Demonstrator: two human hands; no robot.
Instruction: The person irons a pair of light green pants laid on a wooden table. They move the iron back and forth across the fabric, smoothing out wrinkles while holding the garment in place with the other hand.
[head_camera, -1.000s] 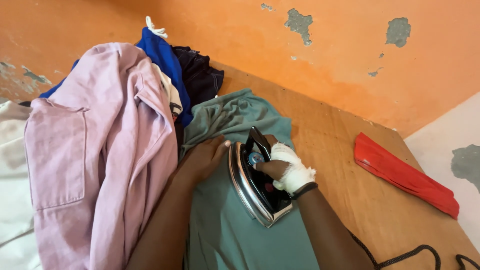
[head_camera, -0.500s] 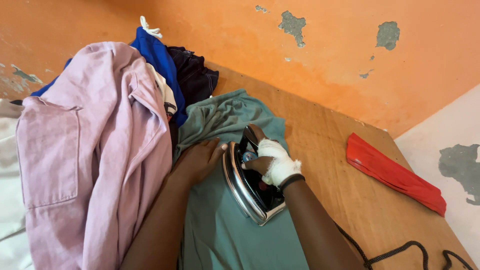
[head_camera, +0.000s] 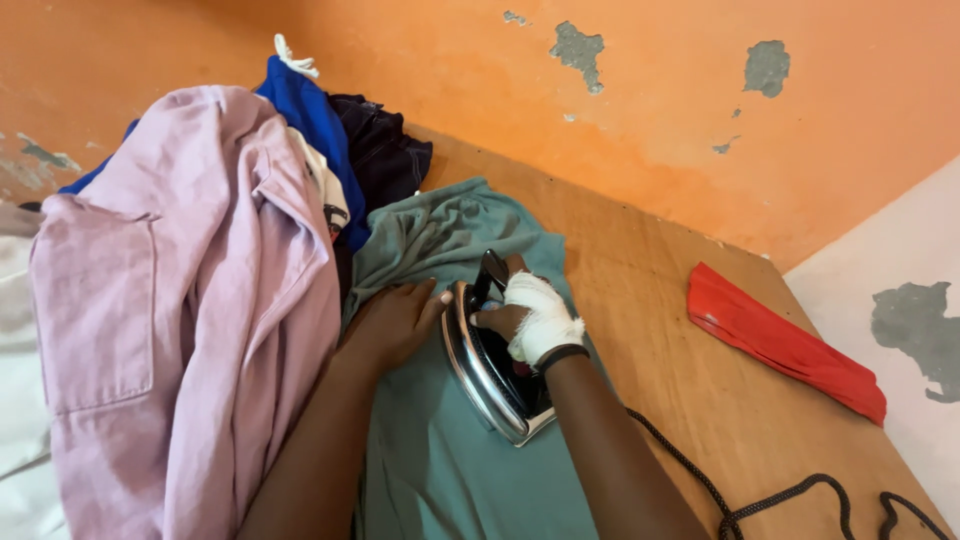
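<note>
Black braided cord (head_camera: 790, 495) trails over wooden counter (head_camera: 680, 330) at near right, slack.

Right hand (head_camera: 530, 320), wrapped in white bandage, fingers curled tight round handle of chrome-edged electric iron (head_camera: 495, 365); soleplate flat on teal cotton garment (head_camera: 450, 460) spread mid-counter.

Left hand (head_camera: 395, 320) just beside iron, fingers pressed together, palm down on teal cloth, likely pinning it taut.

Lilac shirt (head_camera: 180, 300) heaped at left, blue and dark clothes (head_camera: 340, 150) behind it.

Folded red cloth (head_camera: 780, 340) lies well apart at right.

Orange wall (head_camera: 650, 110) beyond, paint chipped.
</note>
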